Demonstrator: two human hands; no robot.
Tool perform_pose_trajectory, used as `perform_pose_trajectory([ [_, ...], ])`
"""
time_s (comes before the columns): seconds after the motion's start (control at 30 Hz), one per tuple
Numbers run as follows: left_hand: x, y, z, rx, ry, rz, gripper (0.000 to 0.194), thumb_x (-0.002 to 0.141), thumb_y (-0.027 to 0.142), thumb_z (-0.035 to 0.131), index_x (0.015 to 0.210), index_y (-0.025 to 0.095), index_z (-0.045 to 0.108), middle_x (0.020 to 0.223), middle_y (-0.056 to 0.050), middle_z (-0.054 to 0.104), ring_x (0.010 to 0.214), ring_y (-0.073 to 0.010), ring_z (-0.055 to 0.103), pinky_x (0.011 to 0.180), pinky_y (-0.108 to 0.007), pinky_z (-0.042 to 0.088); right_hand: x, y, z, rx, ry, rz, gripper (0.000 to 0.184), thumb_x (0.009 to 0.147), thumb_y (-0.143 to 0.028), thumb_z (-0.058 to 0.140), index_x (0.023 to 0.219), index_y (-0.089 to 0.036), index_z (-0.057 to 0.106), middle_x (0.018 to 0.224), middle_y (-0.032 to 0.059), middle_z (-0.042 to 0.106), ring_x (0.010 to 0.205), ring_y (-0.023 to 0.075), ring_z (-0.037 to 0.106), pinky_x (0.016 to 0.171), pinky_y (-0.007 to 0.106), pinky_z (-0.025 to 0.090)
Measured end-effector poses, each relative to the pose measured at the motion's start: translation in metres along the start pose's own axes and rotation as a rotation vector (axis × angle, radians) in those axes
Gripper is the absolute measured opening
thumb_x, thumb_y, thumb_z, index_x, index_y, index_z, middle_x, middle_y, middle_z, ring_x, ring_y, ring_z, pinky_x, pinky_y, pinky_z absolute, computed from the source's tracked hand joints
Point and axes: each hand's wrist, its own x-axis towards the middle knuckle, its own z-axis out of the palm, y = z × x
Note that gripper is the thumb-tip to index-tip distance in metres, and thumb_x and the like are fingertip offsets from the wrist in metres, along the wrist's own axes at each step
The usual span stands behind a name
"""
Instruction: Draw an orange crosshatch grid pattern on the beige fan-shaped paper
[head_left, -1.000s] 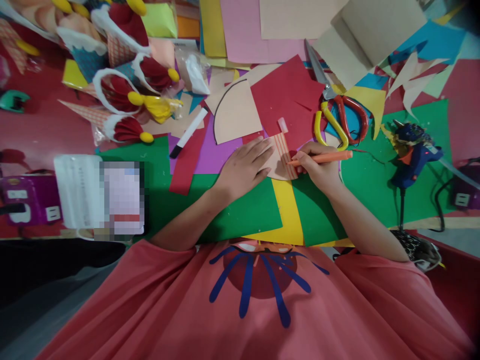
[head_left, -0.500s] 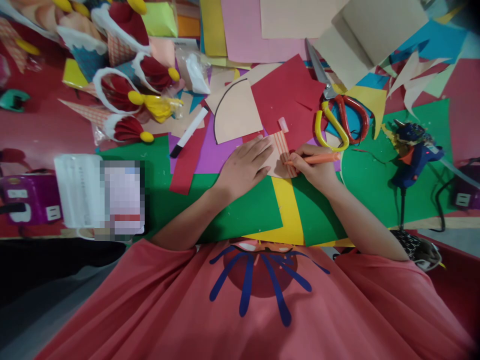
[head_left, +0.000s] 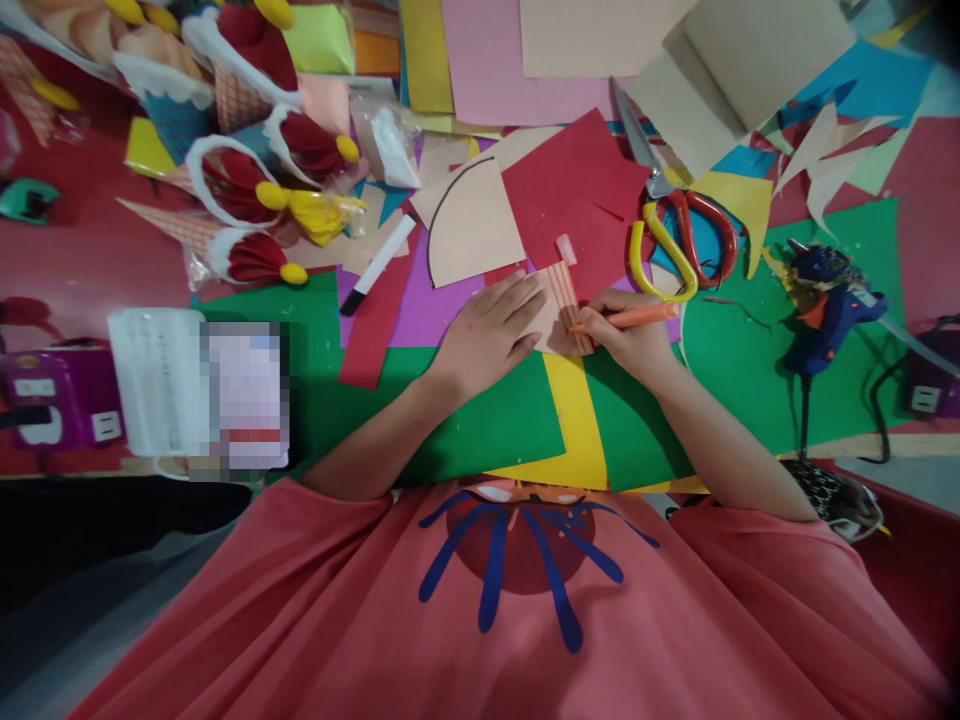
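From my end, head view: left hand (head_left: 491, 330) lies palm down, fingers extended and slightly apart, over the left part of the striped peach paper (head_left: 553, 288). That paper sits mid-table in front of the torso, between both hands, orange stripes on its right part. Right hand (head_left: 630, 332) has thumb and fingers clamped on the orange marker (head_left: 637, 316), tip at the stripes; I can't tell how its lower fingers curl. Small pale pink piece (head_left: 565, 250) at the paper's top edge. Beyond: red sheet (head_left: 574, 180), peach piece with black arc (head_left: 480, 230). Scissors (head_left: 657, 190) lie past the right hand; blue glue gun (head_left: 825, 325) farther right. White marker, black end (head_left: 381, 262), left.
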Motion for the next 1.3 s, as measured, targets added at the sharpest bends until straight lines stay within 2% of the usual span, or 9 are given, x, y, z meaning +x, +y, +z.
perform_pose_trajectory([
  [0.23,-0.0003,0.0,0.0005,-0.02,0.005,-0.006,0.044,0.096,0.03,0.04,0.138,0.015,0.042,0.145,-0.013,0.043,0.138,-0.0251,0.034,0.112,-0.044,0.032,0.0001,0.0017,-0.0006,0.003,-0.073,0.04,0.023,0.072,-0.019,0.056,0.05,-0.018,0.047,0.048,-0.0024,0.052,0.045,0.0072,0.043,0.045,0.023,0.033],
  [0.33,-0.0003,0.0001,0.0004,-0.015,0.008,-0.002,0.044,0.096,0.031,0.04,0.137,0.015,0.042,0.144,-0.013,0.044,0.138,-0.025,0.035,0.112,-0.044,0.032,-0.0002,0.001,-0.0004,0.014,-0.063,0.049,0.023,0.072,-0.02,0.055,0.051,-0.018,0.047,0.048,-0.0024,0.052,0.046,0.0075,0.044,0.045,0.023,0.034],
  [0.47,-0.0002,0.0002,-0.0002,-0.005,0.006,0.003,0.044,0.096,0.031,0.039,0.137,0.014,0.042,0.144,-0.014,0.043,0.138,-0.0251,0.035,0.112,-0.044,0.033,-0.0002,0.0008,-0.0003,0.016,-0.045,0.024,0.023,0.073,-0.02,0.054,0.052,-0.019,0.047,0.048,-0.0029,0.051,0.045,0.0073,0.042,0.045,0.023,0.033],
  [0.73,-0.0006,-0.0014,0.001,0.005,0.0,0.004,0.045,0.097,0.033,0.037,0.138,0.015,0.041,0.145,-0.012,0.043,0.138,-0.0241,0.034,0.113,-0.043,0.031,-0.0003,0.0045,-0.0012,-0.024,-0.114,0.014,0.023,0.072,-0.018,0.054,0.051,-0.017,0.046,0.049,-0.0031,0.051,0.047,0.0071,0.043,0.046,0.022,0.031],
  [1.0,-0.0007,0.0,0.0005,0.03,0.018,0.009,0.046,0.097,0.034,0.037,0.138,0.012,0.042,0.144,-0.013,0.045,0.137,-0.0252,0.036,0.112,-0.042,0.033,0.0004,0.0049,-0.0028,-0.083,-0.174,-0.014,0.025,0.071,-0.016,0.05,0.048,-0.018,0.042,0.046,-0.005,0.042,0.045,0.0062,0.036,0.046,0.023,0.026],
  [1.3,-0.0009,-0.0009,0.0009,0.002,0.003,-0.002,0.046,0.097,0.034,0.036,0.139,0.015,0.04,0.146,-0.012,0.042,0.138,-0.0244,0.034,0.113,-0.043,0.031,0.0002,0.0052,-0.0034,-0.096,-0.214,-0.029,0.025,0.071,-0.015,0.05,0.048,-0.018,0.04,0.045,-0.0055,0.036,0.045,0.0059,0.032,0.045,0.024,0.022],
])
